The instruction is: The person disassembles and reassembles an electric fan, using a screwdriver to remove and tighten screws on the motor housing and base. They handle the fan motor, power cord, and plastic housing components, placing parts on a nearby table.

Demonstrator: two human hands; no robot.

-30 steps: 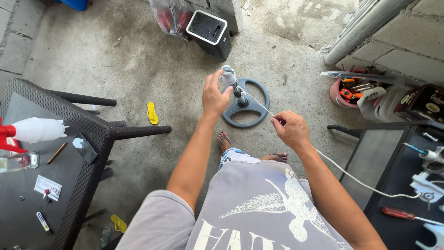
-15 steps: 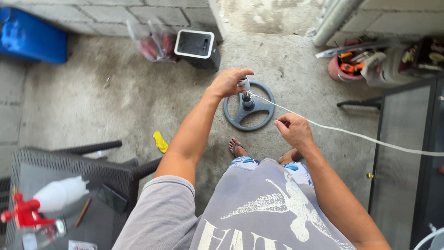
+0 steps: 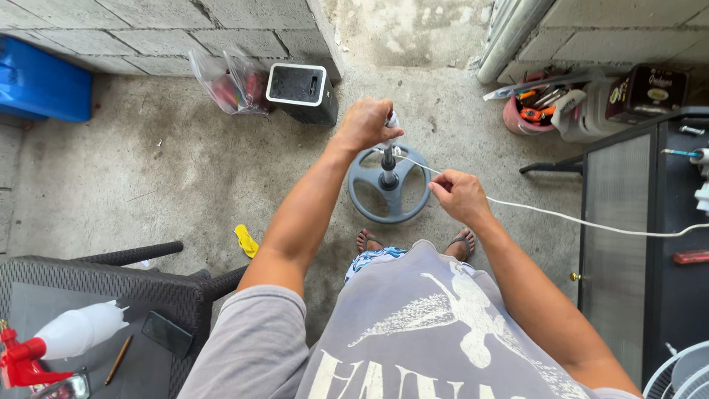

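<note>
My left hand (image 3: 364, 124) is closed around the top of an upright grey pole that rises from a round grey fan base (image 3: 389, 184) on the concrete floor. My right hand (image 3: 456, 195) pinches a thin white cord (image 3: 561, 216). The cord runs from the pole top through my fingers and off to the right. My feet in sandals (image 3: 369, 240) stand just behind the base.
A small black and white box (image 3: 299, 91) and a plastic bag (image 3: 227, 81) stand by the block wall. A blue container (image 3: 43, 85) is far left. A wicker table (image 3: 85, 284) with a spray bottle (image 3: 63, 338) is lower left. A dark cabinet (image 3: 639, 222) and a tool bucket (image 3: 535, 111) are right.
The view has tilted up toward the wall. My left hand stays on the pole top, and my right hand keeps hold of the cord near the base.
</note>
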